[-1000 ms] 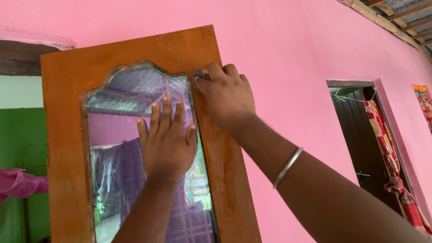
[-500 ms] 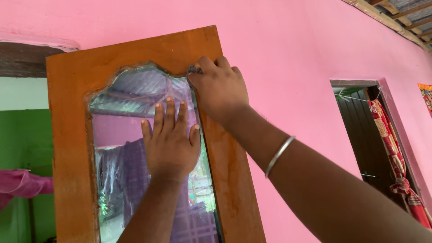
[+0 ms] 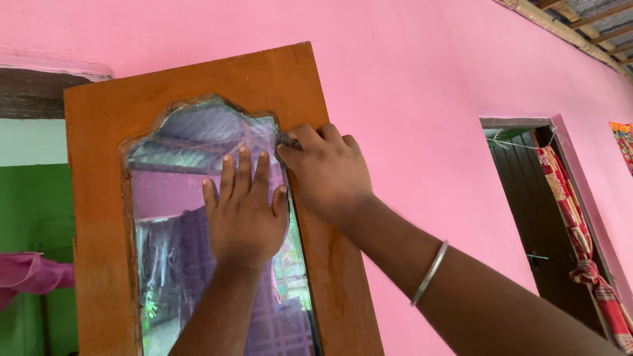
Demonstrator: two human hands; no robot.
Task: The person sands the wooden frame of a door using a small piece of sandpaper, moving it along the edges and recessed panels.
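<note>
We see an orange wooden frame (image 3: pixel 198 86) standing upright against a pink wall (image 3: pixel 409 79); set into it is a mirror pane (image 3: pixel 178 191) with an arched, scalloped top edge; the glass reflects a roof above and a purple checked cloth lower down. Our left hand (image 3: pixel 245 211) lies flat on the mirror pane, near its right edge and a little below the arched top; its fingers (image 3: pixel 244 168) are spread and point upward, the palm pressed against the glass, holding nothing. Our right hand (image 3: pixel 330 175) is just beside it, resting over the right upright of the wooden frame; its fingers are curled together and pinch a small dark tool (image 3: pixel 288 140), whose tip meets the upper right corner of the mirror pane where glass joins wood; what kind of tool it is we cannot tell, since the hand hides most of it. The two hands nearly touch at thumb and forefinger. A metal bangle (image 3: pixel 430 273) circles the right forearm. To the right of the frame, well apart, a doorway (image 3: pixel 527 217) opens in the pink wall, with a red patterned curtain (image 3: pixel 580 231) tied at its right side; at the left edge a green wall (image 3: pixel 33 211) shows behind the frame, with a pink cloth (image 3: pixel 30 273) low down.
</note>
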